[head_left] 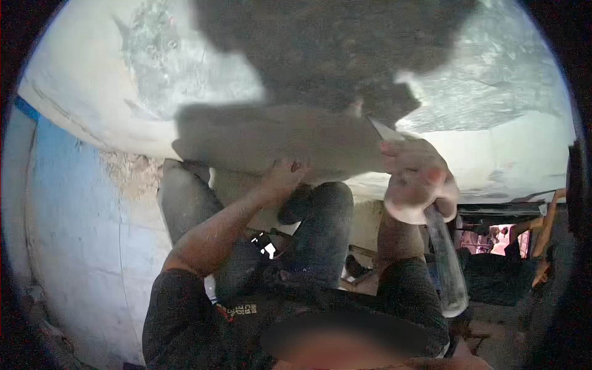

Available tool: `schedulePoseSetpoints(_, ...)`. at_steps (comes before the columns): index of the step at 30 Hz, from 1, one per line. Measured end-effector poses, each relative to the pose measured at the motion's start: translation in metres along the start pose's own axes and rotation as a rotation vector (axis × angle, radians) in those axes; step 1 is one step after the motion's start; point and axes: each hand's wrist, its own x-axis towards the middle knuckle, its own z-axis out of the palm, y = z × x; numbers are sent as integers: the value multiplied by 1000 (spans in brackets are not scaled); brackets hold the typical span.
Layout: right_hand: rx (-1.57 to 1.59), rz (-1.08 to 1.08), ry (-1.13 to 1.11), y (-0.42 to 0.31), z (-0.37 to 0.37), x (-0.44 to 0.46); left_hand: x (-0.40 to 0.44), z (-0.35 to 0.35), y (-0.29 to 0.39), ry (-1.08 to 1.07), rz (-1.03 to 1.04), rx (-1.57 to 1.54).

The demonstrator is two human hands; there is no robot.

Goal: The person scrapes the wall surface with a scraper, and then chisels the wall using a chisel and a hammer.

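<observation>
My right hand (422,179) is closed around a pointed tool with a long, pale grey handle (448,268). Its light, narrow tip (383,129) sticks out past the fingers toward the pale surface (524,154); whether the two touch, I cannot tell. My left hand (290,172) is at the near edge of that surface, above my knees, with its fingers curled in. What it grips, if anything, is hidden. A large dark shadow (333,55) lies across the middle of the surface.
My bent knees (327,216) are under the surface's near edge. To the left stands a blue and white wall (80,203) with a patch of flaked plaster. At the right are dark cluttered shelves (499,265) and an orange upright (546,237).
</observation>
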Motion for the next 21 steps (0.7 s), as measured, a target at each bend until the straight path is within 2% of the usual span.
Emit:
schedulePoseSetpoints(2, -519, 371, 96, -23, 20, 4, -7, -1, 9, -73, -92, -125)
schedulePoseSetpoints(3, -289, 434, 174, -14, 58, -8, -26, -55, -23, 21, 37, 130)
schedulePoseSetpoints(4, -136, 439, 195, -5, 62, -11, -23, -71, -28, 79, 244, 318)
schedulePoseSetpoints(5, -96, 400, 184, 7, 65, -12, -5, -77, -27, 98, 284, 368)
schedulePoseSetpoints(6, -5, 176, 216, 28, 64, -11, 12, -86, -17, 120, 323, 419)
schedulePoseSetpoints(7, 57, 92, 252, 34, 64, -15, 10, -95, 12, 67, 168, 375)
schedulePoseSetpoints(8, 3, 213, 339, 41, 70, -16, -4, -95, 21, -6, -35, 314)
schedulePoseSetpoints(9, -133, 525, 530, 48, 86, -10, -5, -92, 20, -8, -38, 289)
schedulePoseSetpoints(11, -210, 657, 531, 42, 90, -11, -6, -93, 18, 7, -42, 242)
schedulePoseSetpoints(12, -147, 464, 334, 32, 81, -11, 5, -96, 10, 20, 42, 198)
schedulePoseSetpoints(14, -261, 241, 376, 5, 101, 6, 20, -84, -23, 29, 200, 98)
schedulePoseSetpoints(15, -324, 133, 400, -8, 112, 15, 17, -86, -27, 9, 215, 177)
schedulePoseSetpoints(18, -133, 24, 191, -4, 79, 0, 14, -89, -26, -9, 222, 331)
schedulePoseSetpoints(20, 3, -83, 22, 6, 58, 4, 6, -88, -11, 83, 180, 282)
schedulePoseSetpoints(21, -37, -28, 16, 4, 57, 2, 4, -86, -12, 26, 135, 209)
